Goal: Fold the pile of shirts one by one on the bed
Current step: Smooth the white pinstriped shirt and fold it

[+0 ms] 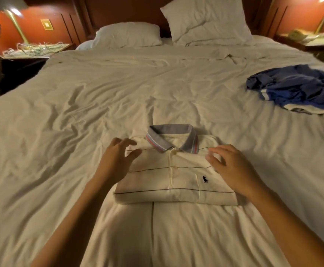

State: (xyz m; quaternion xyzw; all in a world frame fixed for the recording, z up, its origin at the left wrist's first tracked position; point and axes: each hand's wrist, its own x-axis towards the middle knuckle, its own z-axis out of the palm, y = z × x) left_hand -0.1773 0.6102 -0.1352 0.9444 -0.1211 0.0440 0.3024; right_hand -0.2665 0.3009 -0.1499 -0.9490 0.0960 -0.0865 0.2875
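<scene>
The folded cream shirt [178, 182] lies on the bed [99, 93] directly in front of the person. Its collar points away from them and its folded lower edge is on the near side. The left hand [118, 157] is over the left shoulder of the shirt and the right hand [232, 166] is over the right shoulder, so the shirt sits between the two hands. Both hands have relaxed, spread fingers and grip nothing; I cannot tell if the fingertips touch the cloth.

This shirt looks finished, I think. The blue pile of clothes [296, 87] waits well apart, far to the right and further up the bed. The right hand is clearly the nearer one to it, so the next reach probably goes to that side, across the bed.
</scene>
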